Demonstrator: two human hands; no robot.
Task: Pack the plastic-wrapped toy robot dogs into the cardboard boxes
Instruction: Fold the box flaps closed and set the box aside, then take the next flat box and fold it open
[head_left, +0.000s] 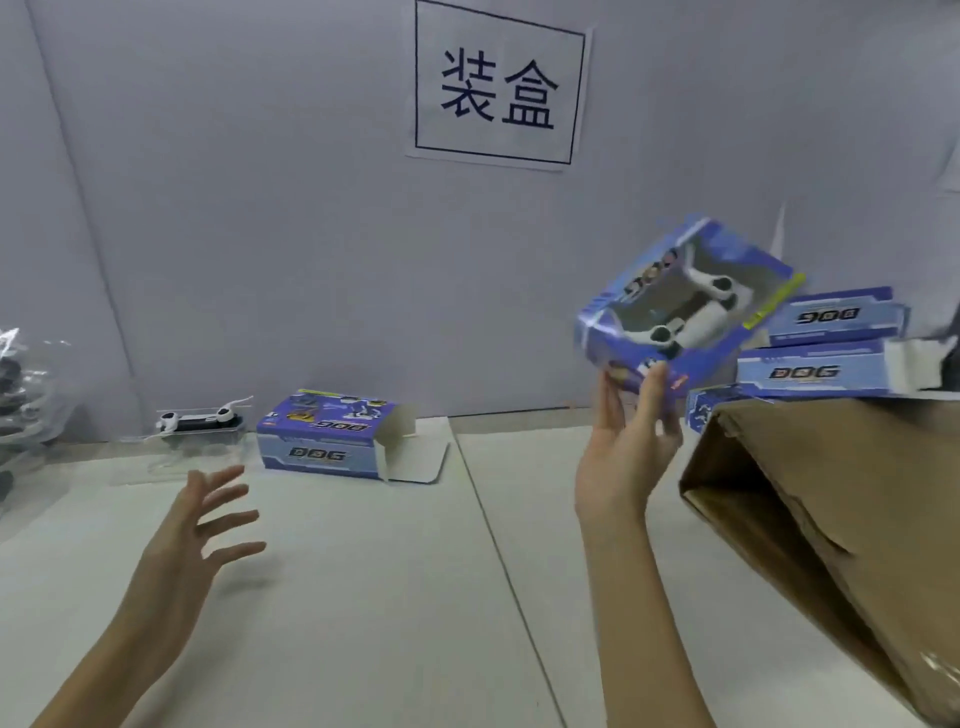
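Pale surface (363, 597) against a grey wall with a paper sign (498, 85). Right hand (623, 447) holds a filled blue box (685, 306) up at far right, fingers under its near edge, toy showing through the window; blurred, grip looks light. Left hand (208, 519) hovers over the surface with fingers spread, holding nothing. An empty box (324, 434) lies at far centre, end flap open to the right. Just left of it sits a wrapped toy dog (200, 421); more wrapped toys (21, 395) at the far-left edge. Finished boxes (831, 343) stacked far right behind a brown carton (831, 519). Likely step: set the filled box on the stack. Advice: place it flat and square, flaps tucked shut, then left hand goes for the wrapped dog and slides it into the open end.
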